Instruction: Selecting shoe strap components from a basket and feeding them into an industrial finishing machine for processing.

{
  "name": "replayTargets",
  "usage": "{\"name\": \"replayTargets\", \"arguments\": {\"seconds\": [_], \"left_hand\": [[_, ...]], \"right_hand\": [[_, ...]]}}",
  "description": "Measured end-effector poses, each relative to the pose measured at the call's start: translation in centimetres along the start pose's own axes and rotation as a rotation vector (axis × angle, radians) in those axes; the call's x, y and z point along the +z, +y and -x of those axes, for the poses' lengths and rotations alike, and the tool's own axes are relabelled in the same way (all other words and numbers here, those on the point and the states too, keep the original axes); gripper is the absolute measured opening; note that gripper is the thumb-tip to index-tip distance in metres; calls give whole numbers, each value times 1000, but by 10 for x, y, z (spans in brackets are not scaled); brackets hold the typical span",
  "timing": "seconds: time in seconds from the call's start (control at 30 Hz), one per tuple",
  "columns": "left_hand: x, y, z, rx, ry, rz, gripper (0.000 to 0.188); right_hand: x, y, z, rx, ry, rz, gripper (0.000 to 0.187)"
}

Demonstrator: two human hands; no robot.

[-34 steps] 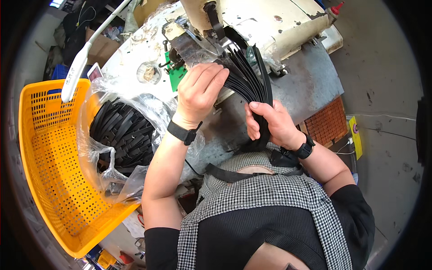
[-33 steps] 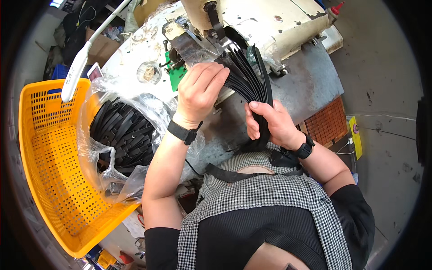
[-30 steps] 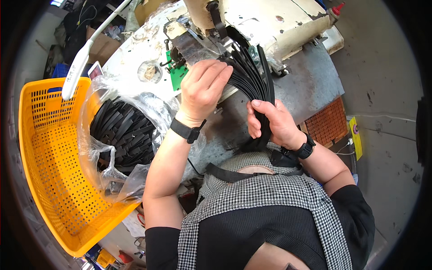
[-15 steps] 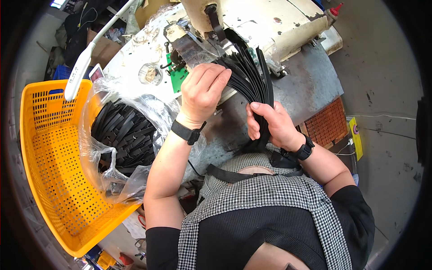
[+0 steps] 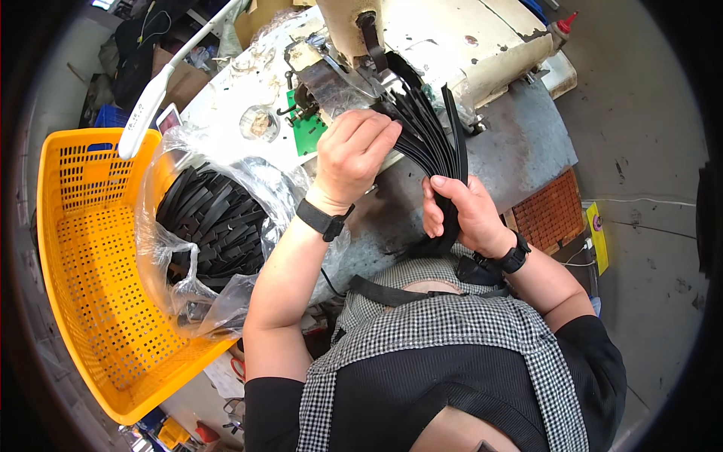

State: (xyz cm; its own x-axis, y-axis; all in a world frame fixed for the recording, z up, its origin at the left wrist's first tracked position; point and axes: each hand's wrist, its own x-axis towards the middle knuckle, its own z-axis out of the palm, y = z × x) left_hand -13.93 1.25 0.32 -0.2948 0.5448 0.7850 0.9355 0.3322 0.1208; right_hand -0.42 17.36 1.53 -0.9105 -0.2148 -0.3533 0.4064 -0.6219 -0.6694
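One Hand Bunched, One Hand Curled

The tabletop [image 5: 520, 154] bore a cream machine [image 5: 471, 34], black strips [image 5: 431, 147] fanning from close beside it down to the near edge. Up by the machine, the left hand [image 5: 358, 151] touched them, fingers bunched, its pinch hidden from me. Lower down, the right hand [image 5: 473, 213] held them, curled loosely round, thumb across.

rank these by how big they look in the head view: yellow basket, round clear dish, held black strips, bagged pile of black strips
1. Yellow basket, clearly largest
2. Bagged pile of black strips
3. Held black strips, partly covered
4. Round clear dish, clearly smallest
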Motion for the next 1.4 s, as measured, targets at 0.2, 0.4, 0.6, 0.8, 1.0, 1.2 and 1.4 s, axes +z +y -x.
{"name": "replayTargets", "arguments": {"seconds": [0.2,0.4,0.6,0.8,1.0,1.2,1.4], "left_hand": [[2,3,-4,5,-27,-42,23],[-3,-2,6,-16,-11,88,40],[-8,0,0,10,-3,-46,25],[-4,0,-1,-15,-3,-84,24],[-2,0,-2,-3,7,-94,25],[1,-2,-5,3,11,-95,25],[-1,-4,0,36,-18,-37,25]], "right_hand": [[0,0,1,-18,25,-18,23],[0,-2,3,-30,40,-26,24],[0,1,3,-48,34,28,25],[3,1,1,-40,67,4,25],[2,1,1,-50,71,-3,25],[3,2,0,-45,93,-29,25],[-1,1,2,-74,63,-23,24]]}}
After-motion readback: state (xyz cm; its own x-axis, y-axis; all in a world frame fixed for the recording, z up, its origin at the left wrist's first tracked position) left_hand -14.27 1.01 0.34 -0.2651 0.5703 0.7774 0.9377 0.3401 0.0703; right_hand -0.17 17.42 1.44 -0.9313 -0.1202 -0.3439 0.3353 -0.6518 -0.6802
